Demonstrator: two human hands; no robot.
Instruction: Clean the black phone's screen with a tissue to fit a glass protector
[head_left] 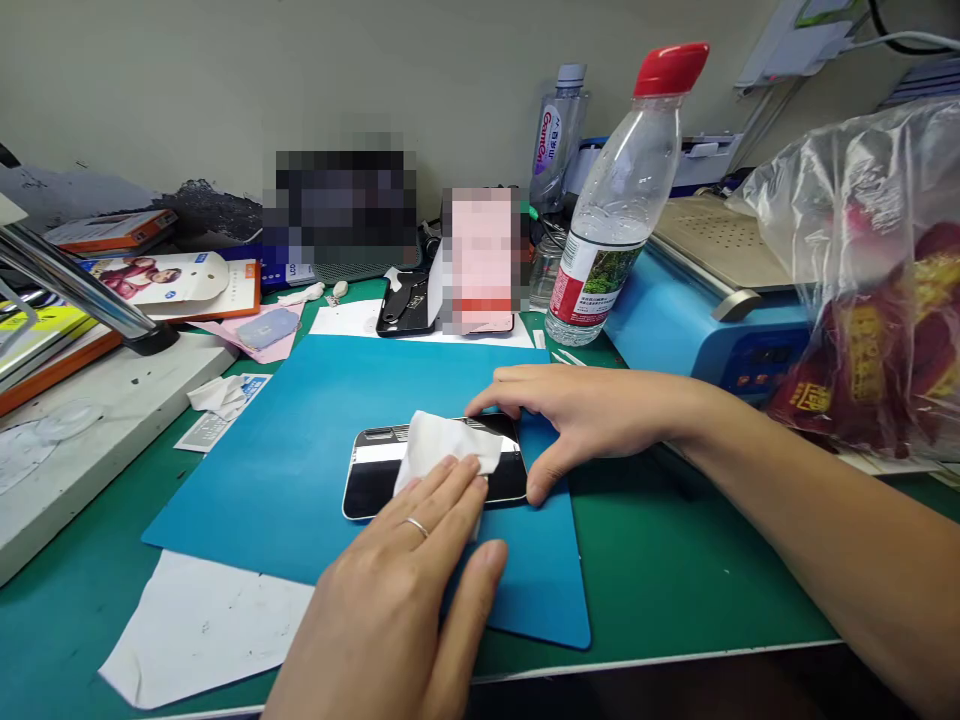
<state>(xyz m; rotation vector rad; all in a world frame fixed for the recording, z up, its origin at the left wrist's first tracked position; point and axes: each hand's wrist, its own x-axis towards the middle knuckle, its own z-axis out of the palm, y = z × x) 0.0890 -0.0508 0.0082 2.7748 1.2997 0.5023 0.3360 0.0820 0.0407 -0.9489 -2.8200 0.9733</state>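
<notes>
A black smartphone (375,492) lies flat, screen up, on a blue mat (292,450), with a light reflection across its glass. My left hand (401,580), wearing a ring, presses a folded white tissue (442,440) down on the middle of the screen. Its fingers lie close together over the tissue and the thumb stands off to the side. At the phone's right end is my right hand (577,415), its thumb and fingers gripping the corners. The tissue and my left fingers hide part of the screen.
A red-capped water bottle (611,200) stands behind my right hand, near a blue machine (690,300) and a plastic bag (862,300) of red packets. Behind the mat lies a dark phone (405,310). A metal lamp arm (82,280) rises from a white base (112,430) at left.
</notes>
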